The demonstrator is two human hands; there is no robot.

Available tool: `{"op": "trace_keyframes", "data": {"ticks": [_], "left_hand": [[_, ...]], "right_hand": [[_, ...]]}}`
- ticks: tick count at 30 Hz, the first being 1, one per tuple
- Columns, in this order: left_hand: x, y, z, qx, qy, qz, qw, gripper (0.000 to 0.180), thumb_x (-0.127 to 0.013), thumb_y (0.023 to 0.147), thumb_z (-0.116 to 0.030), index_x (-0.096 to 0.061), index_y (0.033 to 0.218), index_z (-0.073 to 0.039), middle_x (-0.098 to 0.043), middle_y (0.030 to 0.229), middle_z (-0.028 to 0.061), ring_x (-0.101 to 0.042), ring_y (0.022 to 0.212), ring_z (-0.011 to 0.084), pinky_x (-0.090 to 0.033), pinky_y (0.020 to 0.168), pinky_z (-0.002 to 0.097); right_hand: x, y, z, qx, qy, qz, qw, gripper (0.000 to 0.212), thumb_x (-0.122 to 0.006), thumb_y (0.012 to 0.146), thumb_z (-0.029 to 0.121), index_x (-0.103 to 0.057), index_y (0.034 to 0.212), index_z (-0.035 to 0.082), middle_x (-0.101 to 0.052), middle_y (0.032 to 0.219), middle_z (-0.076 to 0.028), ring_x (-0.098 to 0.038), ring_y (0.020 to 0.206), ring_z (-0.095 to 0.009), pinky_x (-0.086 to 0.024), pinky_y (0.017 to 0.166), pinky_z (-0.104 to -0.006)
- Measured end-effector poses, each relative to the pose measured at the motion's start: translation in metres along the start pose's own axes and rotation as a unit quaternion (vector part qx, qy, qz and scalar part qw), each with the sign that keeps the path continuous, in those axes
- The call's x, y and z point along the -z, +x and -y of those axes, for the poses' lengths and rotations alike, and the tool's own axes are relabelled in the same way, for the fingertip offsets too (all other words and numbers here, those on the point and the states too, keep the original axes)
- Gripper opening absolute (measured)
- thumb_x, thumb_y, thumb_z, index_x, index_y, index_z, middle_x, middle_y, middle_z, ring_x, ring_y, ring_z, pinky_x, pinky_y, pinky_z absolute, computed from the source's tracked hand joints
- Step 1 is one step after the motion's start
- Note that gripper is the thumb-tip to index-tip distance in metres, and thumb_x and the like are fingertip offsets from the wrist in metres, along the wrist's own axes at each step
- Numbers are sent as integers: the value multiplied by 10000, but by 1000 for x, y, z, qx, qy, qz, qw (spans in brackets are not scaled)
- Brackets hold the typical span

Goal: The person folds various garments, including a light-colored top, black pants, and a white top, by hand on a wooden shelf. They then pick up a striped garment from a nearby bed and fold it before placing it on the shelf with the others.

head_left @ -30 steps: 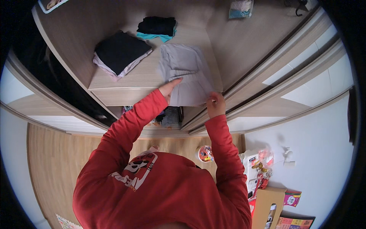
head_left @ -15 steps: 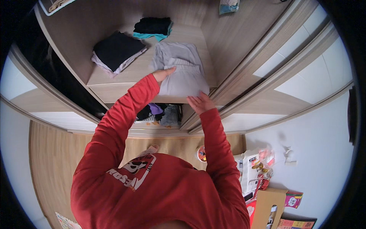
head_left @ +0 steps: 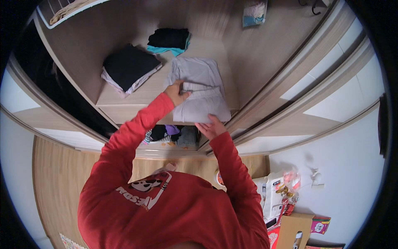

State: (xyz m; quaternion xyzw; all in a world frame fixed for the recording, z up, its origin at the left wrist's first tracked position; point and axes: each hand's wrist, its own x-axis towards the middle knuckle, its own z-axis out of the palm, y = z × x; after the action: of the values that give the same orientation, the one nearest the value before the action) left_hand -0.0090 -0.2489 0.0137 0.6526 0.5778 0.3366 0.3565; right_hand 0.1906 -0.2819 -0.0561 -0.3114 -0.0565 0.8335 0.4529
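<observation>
Light grey pants (head_left: pixel 201 107) with a gathered elastic waistband lie folded on the wardrobe shelf, and their front part hangs slightly over the shelf edge. My left hand (head_left: pixel 177 93) grips their left side by the waistband, thumb on the cloth and fingers curled at the fold. At the front right edge, my right hand (head_left: pixel 212 126) holds the cloth with the thumb on top and the fingers at the underside. A black and pale pink folded stack (head_left: pixel 130 68) sits to the left. Behind is a smaller black and teal pile (head_left: pixel 169 39).
Below the shelf (head_left: pixel 128 99), a lower compartment holds dark and purple clothes (head_left: pixel 172 132). Sliding door frames (head_left: pixel 269 103) stand at the right. A white wire basket (head_left: pixel 76 10) hangs upper left. A small packet (head_left: pixel 254 14) is on the right inner wall.
My left hand has curled round the side of the pants near the waistband. My right thumb has come onto the front edge from an outspread hand. The whole view has shifted slightly.
</observation>
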Motion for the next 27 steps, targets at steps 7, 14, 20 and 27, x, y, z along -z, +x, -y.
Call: {"op": "trace_keyframes", "data": {"ticks": [7,14,20,27], "left_hand": [[-13,-1,3,-391,72,166,903,451,-503,792,-313,-439,1149,-43,-423,1182,177,-423,1073,298,-336,891,351],[16,32,22,-51,-495,393,773,841,-202,742,-674,-292,1243,-4,-336,1261,153,-338,1156,243,-251,966,366],[29,98,87,107,-532,317,778,528,-472,780,-429,-465,1073,10,-532,1008,146,-536,879,230,-438,764,348],[38,68,45,202,-510,160,820,227,-518,740,-225,-542,833,-20,-569,669,96,-544,547,179,-455,483,283]], "right_hand": [[-33,-46,-8,5,-48,-4,999,325,-493,780,117,-385,1075,32,-436,1075,-146,-427,1031,-293,-394,882,-423],[-80,-21,25,58,-21,5,998,308,-488,796,168,-394,1052,24,-477,1013,-186,-475,976,-320,-414,844,-423],[-92,91,47,266,-323,115,901,268,-471,789,86,-430,1029,-26,-528,953,-178,-503,958,-309,-435,814,-381],[-104,93,80,469,-734,0,492,219,-478,718,-16,-552,910,60,-527,1027,-122,-539,887,-276,-452,750,-287]]}}
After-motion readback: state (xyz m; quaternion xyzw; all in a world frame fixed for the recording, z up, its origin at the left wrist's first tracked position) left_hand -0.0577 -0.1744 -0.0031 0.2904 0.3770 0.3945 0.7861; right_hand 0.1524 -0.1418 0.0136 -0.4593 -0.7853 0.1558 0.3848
